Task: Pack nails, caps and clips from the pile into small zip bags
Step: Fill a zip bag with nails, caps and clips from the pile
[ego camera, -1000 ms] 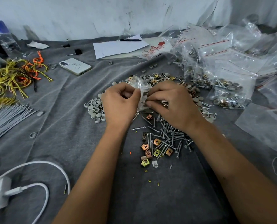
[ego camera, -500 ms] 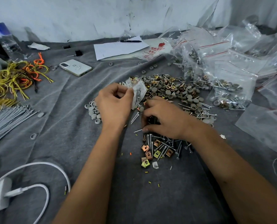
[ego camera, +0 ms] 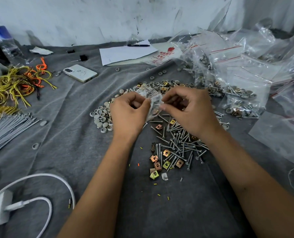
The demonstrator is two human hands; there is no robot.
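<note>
Left hand [ego camera: 128, 114] and right hand [ego camera: 187, 111] both pinch a small clear zip bag [ego camera: 154, 104], fingers clamped on its opposite edges. Directly beneath the grip lie nails [ego camera: 178, 145] and square metal clips [ego camera: 157, 164]; grey caps [ego camera: 100, 120] sit left of it.

left hand [ego camera: 128, 112] pinching, right hand [ego camera: 189, 111] pinching

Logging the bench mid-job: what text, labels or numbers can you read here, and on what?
"5": red print under a red apple logo on the white plastic bag beside the paper sheet; the other red characters there are too blurred to read.
Phone: back markings too small to read.
Blue-labelled bottle: no legible text.
Zip bags: red lines only.
</note>
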